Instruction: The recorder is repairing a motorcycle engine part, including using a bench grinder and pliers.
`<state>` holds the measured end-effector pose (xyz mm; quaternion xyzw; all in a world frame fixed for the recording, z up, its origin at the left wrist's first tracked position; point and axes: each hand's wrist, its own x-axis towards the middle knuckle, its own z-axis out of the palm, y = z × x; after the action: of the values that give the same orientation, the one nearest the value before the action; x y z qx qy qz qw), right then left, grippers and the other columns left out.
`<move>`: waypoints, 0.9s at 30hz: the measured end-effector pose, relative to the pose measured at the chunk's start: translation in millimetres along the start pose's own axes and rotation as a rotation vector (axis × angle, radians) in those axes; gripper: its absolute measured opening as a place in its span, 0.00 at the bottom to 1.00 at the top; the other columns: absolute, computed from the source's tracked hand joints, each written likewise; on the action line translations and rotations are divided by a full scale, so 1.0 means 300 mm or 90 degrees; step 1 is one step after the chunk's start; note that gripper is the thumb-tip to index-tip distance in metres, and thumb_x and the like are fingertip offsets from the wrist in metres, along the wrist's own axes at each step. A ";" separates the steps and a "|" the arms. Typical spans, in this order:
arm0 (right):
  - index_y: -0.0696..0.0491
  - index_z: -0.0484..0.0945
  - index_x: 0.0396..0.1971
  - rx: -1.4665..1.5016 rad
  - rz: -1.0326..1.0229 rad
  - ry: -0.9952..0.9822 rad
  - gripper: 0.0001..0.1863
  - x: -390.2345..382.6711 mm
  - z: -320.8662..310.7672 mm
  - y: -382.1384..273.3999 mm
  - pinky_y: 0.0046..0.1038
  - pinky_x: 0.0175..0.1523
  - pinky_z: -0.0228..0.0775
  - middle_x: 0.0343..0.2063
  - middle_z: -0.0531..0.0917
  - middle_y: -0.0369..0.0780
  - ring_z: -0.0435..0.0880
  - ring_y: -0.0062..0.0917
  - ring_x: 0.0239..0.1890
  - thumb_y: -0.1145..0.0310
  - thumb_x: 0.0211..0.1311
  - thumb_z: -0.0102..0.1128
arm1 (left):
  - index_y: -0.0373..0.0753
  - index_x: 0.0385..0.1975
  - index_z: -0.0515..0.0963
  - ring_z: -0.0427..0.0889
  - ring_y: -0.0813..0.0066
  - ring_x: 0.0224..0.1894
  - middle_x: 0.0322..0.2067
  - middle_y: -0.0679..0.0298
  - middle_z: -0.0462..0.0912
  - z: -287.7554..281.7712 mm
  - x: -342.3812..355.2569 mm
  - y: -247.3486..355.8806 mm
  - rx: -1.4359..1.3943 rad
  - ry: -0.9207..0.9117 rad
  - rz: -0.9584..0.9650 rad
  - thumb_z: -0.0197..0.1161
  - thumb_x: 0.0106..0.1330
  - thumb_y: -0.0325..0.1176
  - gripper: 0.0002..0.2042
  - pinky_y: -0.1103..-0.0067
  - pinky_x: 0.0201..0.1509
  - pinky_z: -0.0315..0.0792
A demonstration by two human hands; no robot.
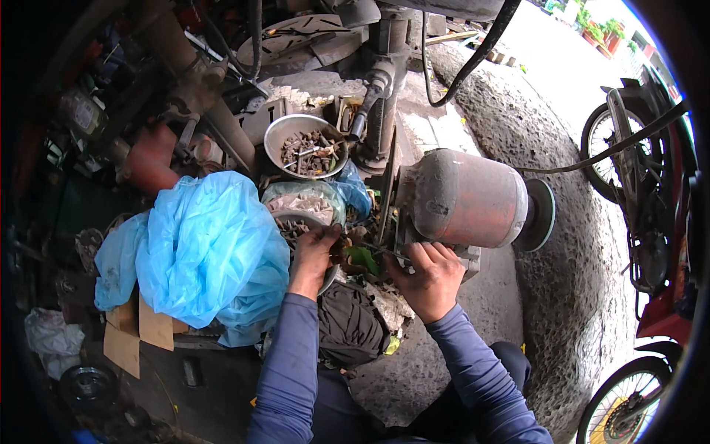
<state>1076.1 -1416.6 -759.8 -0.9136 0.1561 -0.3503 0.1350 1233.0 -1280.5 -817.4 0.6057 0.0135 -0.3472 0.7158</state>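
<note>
The left hand (316,253) is closed in a pinch, thumb against fingers, on a thin dark metal rod (379,250); the right hand (427,277) has its fingers curled down around the other end. The rod lies between the 2 hands, just below the thin dark disc (387,194) on the left side of a rounded red-and-grey grinder motor (470,198). Whether it touches the disc, or whether the disc turns, I cannot tell.

If the disc is spinning, a loose grip or a tilted rod could let it catch and jerk, pulling the bare fingers inward. Sparks could reach the crumpled black cloth (347,325) or the large light-blue plastic bag (211,244) close by.

The grinder sits low over a grey, dusty concrete floor (484,311), beside a rough, pitted grey mound (510,118). A round metal bowl (277,137) of small metal scraps stands beyond the bag. At right, 2 spoked wheels and red bodywork of motorcycles (665,314) show against bright daylight; the left side is dark and cluttered.
</note>
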 end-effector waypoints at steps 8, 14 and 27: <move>0.49 0.70 0.19 -0.014 -0.009 -0.024 0.15 0.028 -0.012 -0.028 0.32 0.28 0.66 0.17 0.74 0.35 0.76 0.29 0.23 0.61 0.44 0.71 | 0.42 0.26 0.77 0.75 0.80 0.15 0.19 0.70 0.79 0.002 0.003 0.003 -0.031 0.025 0.004 0.69 0.61 0.41 0.11 0.84 0.14 0.62; 0.49 0.70 0.20 -0.003 0.003 -0.023 0.15 0.027 -0.009 -0.023 0.32 0.28 0.67 0.17 0.74 0.35 0.77 0.29 0.24 0.61 0.44 0.71 | 0.43 0.27 0.77 0.76 0.81 0.16 0.20 0.70 0.79 -0.036 0.030 -0.022 0.006 0.028 0.008 0.70 0.60 0.40 0.10 0.84 0.15 0.64; 0.51 0.73 0.19 0.052 0.127 -0.083 0.17 0.014 -0.009 0.008 0.34 0.26 0.70 0.18 0.81 0.38 0.81 0.34 0.21 0.57 0.45 0.72 | 0.44 0.26 0.78 0.73 0.83 0.17 0.20 0.74 0.76 -0.049 0.037 -0.026 0.099 0.052 0.052 0.71 0.57 0.45 0.13 0.85 0.18 0.65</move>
<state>1076.8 -1420.9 -756.4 -0.9080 0.2232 -0.2812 0.2159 1243.3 -1273.1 -832.7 0.6730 -0.0091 -0.2926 0.6792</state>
